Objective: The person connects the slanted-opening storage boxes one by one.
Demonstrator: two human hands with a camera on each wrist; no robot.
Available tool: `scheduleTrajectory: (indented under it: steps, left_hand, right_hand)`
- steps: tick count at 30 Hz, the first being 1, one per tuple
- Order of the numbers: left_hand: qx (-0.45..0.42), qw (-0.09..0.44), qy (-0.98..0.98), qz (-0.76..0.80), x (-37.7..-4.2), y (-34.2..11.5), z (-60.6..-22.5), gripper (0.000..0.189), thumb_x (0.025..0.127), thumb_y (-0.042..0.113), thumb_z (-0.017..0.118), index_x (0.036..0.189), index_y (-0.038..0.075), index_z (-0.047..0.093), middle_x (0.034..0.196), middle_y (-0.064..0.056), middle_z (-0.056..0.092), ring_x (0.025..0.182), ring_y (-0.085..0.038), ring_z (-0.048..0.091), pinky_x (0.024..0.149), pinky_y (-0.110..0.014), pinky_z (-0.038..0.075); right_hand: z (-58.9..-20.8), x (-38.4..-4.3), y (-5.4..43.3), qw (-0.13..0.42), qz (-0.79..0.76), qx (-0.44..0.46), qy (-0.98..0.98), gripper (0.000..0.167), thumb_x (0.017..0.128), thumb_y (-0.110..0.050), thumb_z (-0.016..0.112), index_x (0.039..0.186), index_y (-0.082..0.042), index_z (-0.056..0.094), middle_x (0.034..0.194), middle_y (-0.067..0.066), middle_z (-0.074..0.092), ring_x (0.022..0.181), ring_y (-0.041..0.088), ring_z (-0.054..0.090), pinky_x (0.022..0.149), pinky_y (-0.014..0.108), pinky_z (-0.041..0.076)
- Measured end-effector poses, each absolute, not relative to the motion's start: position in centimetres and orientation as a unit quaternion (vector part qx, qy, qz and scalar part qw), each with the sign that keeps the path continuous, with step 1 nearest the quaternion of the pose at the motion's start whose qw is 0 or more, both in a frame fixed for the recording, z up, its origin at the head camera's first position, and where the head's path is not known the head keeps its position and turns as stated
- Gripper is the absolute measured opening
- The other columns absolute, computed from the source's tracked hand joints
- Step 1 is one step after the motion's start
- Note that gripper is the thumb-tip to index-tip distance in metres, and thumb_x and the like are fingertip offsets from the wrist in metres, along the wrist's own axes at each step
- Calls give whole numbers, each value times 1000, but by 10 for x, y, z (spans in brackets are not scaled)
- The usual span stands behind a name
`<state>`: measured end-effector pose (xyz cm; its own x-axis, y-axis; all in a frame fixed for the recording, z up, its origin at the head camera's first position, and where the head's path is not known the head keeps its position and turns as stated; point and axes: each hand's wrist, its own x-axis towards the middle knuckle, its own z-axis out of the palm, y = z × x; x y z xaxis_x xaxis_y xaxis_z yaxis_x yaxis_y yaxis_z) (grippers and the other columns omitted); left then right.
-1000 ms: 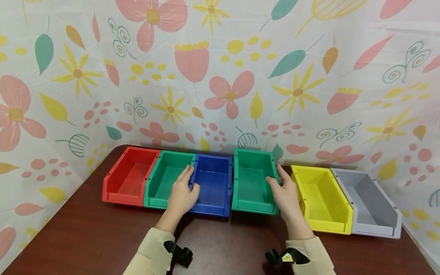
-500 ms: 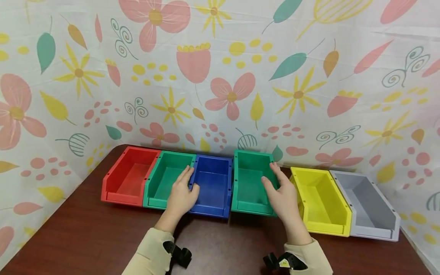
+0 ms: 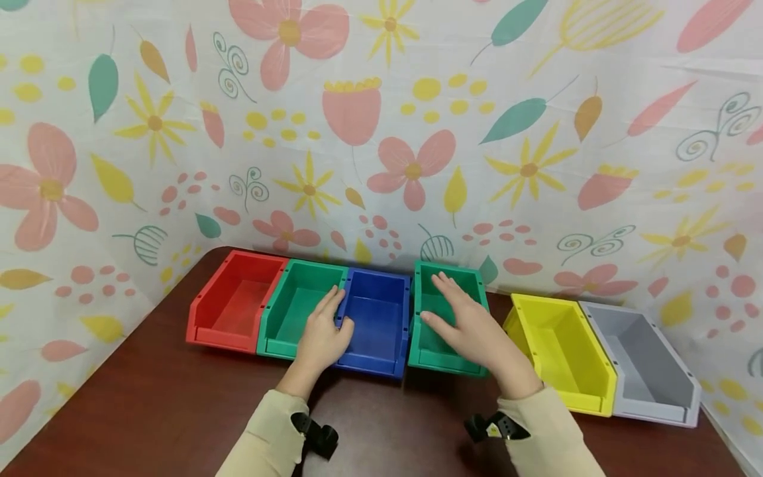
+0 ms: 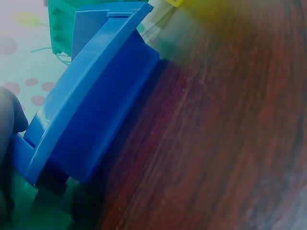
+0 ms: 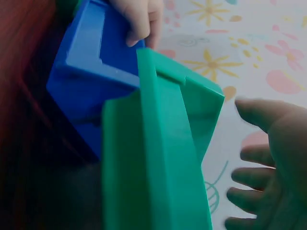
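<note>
The left hand (image 3: 322, 338) is resting on the left wall of the blue bin (image 3: 372, 363); whether it is gripping, I cannot tell. The right hand (image 3: 471, 324) is hovering, fingers spread wide, over the right green bin (image 3: 441, 360), just right of the blue bin. Left of the blue bin, the left green bin (image 3: 280, 347) is sitting beside it, the red bin (image 3: 226, 340) farther out. Well right of it, the yellow bin (image 3: 575, 401) and gray bin (image 3: 652, 411) are showing their inner floors.

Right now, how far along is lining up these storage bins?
Looks done: the red bin, left green bin and blue bin stand side by side; the yellow bin and gray bin also adjoin. In hand: the left grip pinches the blue bin's left wall; the right grip hangs open, apart from the right green bin. Remaining, probably: closing the gap between that bin and the yellow one.
</note>
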<state>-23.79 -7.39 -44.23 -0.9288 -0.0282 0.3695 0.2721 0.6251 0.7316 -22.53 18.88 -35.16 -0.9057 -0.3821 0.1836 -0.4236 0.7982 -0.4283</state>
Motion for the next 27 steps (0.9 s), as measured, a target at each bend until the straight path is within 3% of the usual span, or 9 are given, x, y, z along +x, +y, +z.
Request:
scheduleTrajectory:
  steps: [4, 6, 10, 14, 21, 27]
  left_hand:
    - [-69, 184, -884, -423, -240, -75, -442, 55, 83, 12, 51, 138, 8, 50, 147, -11, 43, 90, -27, 67, 43, -25, 32]
    - [-67, 188, -886, -419, -240, -75, -442, 55, 82, 13, 52, 137, 7, 50, 146, -12, 44, 112, -29, 61, 48, -26, 35]
    - [-63, 186, -888, -415, -239, -74, -442, 55, 82, 14, 52, 137, 8, 51, 146, -11, 44, 128, -31, 49, 57, -29, 39]
    - [-64, 186, -889, -414, -239, -74, -441, 56, 82, 14, 52, 138, 9, 50, 146, -10, 44, 128, -32, 48, 60, -30, 40]
    - [-66, 190, -885, -421, -238, -74, -441, 56, 81, 13, 52, 137, 7, 51, 145, -11, 45, 127, -33, 49, 55, -29, 38]
    - [-72, 197, -885, -416, -238, -73, -441, 55, 81, 14, 52, 136, 5, 52, 144, -14, 46, 127, -33, 49, 65, -34, 45]
  right_hand:
    - [-347, -235, 184, -8, 234, 229, -945, 74, 94, -56, 41, 153, -15, 19, 159, 8, 16, 146, 33, 16, 111, 56, 24]
    - [-349, -236, 181, -16, 240, 238, -941, 70, 97, -52, 38, 152, -13, 20, 159, 9, 16, 145, 33, 16, 112, 55, 23]
    - [-356, -236, 174, -24, 257, 247, -934, 65, 100, -48, 32, 152, -10, 21, 159, 10, 17, 145, 32, 18, 112, 54, 23]
    - [-361, -233, 170, -11, 270, 239, -933, 63, 101, -46, 31, 151, -10, 22, 158, 8, 17, 145, 30, 18, 112, 53, 23]
    - [-366, -233, 168, -2, 268, 235, -934, 63, 100, -48, 29, 152, -13, 21, 159, 5, 15, 146, 29, 15, 112, 54, 22]
    - [-366, -233, 168, 0, 265, 238, -934, 62, 101, -45, 31, 151, -10, 24, 159, 6, 16, 146, 30, 16, 112, 54, 22]
